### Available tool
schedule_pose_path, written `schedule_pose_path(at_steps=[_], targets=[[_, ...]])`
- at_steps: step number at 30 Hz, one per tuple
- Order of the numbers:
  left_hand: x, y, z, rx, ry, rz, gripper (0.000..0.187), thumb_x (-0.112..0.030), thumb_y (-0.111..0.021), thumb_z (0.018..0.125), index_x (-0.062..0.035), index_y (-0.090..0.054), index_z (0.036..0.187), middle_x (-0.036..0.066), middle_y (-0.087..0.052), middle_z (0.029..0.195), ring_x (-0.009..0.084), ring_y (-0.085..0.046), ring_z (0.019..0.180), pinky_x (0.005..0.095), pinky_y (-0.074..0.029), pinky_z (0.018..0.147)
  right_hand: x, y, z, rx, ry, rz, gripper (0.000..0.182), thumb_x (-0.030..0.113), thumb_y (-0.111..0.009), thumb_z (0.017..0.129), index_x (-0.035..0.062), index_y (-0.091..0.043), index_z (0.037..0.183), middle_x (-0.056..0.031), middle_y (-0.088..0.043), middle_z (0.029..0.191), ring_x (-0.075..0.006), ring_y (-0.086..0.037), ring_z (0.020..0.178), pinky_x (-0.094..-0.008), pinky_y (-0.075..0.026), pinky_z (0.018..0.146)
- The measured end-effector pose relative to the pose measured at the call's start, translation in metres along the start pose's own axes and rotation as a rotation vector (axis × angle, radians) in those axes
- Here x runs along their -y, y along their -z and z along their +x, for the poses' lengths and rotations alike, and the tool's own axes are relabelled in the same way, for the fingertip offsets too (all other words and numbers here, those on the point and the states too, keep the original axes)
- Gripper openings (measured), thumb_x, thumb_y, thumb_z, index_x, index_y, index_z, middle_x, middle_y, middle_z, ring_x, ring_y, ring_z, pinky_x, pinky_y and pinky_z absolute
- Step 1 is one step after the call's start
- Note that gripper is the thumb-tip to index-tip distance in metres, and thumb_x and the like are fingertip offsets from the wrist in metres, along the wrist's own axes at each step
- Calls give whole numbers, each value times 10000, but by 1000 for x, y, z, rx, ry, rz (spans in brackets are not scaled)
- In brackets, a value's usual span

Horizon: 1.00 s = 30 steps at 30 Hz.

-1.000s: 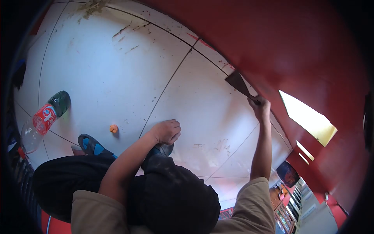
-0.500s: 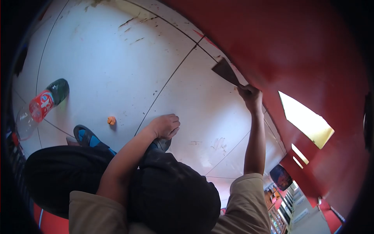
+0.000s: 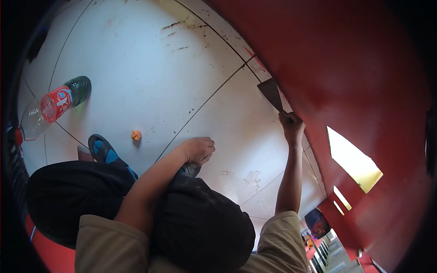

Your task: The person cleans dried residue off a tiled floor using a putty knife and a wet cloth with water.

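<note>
My right hand point(image 3: 291, 125) is closed round the handle of a scraper point(image 3: 271, 94) with a wide, flat, dark blade. The blade reaches over the white floor tile, close to the foot of the red wall and a little short of a crossing of tile joints. Over my bent knee, my left hand point(image 3: 200, 150) hangs with its fingers curled in; nothing shows in it. A small crumpled orange lump point(image 3: 136, 135) lies on the tiles to the left of that hand.
At the far left a plastic bottle point(image 3: 57, 103) with a red label lies on the floor, near my sandalled foot point(image 3: 104, 149). Brown smears point(image 3: 175, 26) mark the tiles at the top. The red wall point(image 3: 346, 73) bounds the right side, with bright openings in it.
The whole view has shifted a little, with floor things now lower and further right. The scraper blade has moved slightly nearer the tile-joint crossing along the wall. My left hand stays over the knee.
</note>
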<state>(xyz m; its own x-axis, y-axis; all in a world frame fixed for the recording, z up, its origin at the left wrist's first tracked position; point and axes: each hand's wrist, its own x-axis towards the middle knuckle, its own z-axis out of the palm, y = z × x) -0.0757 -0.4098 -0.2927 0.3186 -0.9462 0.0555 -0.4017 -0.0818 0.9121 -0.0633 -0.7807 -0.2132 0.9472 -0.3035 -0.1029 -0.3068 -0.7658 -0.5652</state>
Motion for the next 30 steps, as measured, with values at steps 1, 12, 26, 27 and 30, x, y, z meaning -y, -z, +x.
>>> schedule_pose_path(at_steps=[1, 12, 26, 27, 30], targets=[[-5, -3, -1, 14, -5, -19, 108, -140, -632, 804, -56, -579, 763, 102, -584, 829, 300, -586, 842, 388, -507, 760, 11, 5, -6, 4, -13, -39, 142, 158, -759, 846, 21, -725, 825, -81, -608, 600, -95, -531, 539, -290, -464, 561], [-8, 0, 1, 43, 27, -29, 98, -129, -621, 809, -60, -574, 758, 95, -569, 814, 295, -579, 849, 391, -502, 767, 28, 1, 28, 146, -99, 8, 168, 125, -773, 836, -24, -699, 815, -37, -590, 590, -52, -503, 577, -256, -415, 533], [0, -6, 0, 15, 29, -46, 106, -130, -630, 795, -65, -568, 739, 93, -567, 809, 294, -576, 842, 393, -503, 757, 46, -21, 51, 138, -8, 2, 139, 99, -771, 828, -22, -705, 812, -55, -643, 646, -63, -549, 583, -256, -445, 550], [-1, -10, -2, -1, 28, -58, 105, -130, -629, 796, -65, -568, 739, 93, -566, 809, 294, -576, 841, 393, -502, 756, 41, -15, 45, 128, -25, 5, 134, 109, -767, 829, -9, -708, 811, -70, -643, 642, -81, -570, 578, -261, -458, 559], [-3, -3, -1, -9, 29, -46, 110, -129, -630, 796, -64, -563, 739, 92, -565, 811, 291, -576, 838, 392, -501, 753, 31, -11, 35, 92, 45, 26, 123, 119, -764, 830, 6, -716, 822, -91, -651, 648, -98, -600, 581, -268, -477, 570]])
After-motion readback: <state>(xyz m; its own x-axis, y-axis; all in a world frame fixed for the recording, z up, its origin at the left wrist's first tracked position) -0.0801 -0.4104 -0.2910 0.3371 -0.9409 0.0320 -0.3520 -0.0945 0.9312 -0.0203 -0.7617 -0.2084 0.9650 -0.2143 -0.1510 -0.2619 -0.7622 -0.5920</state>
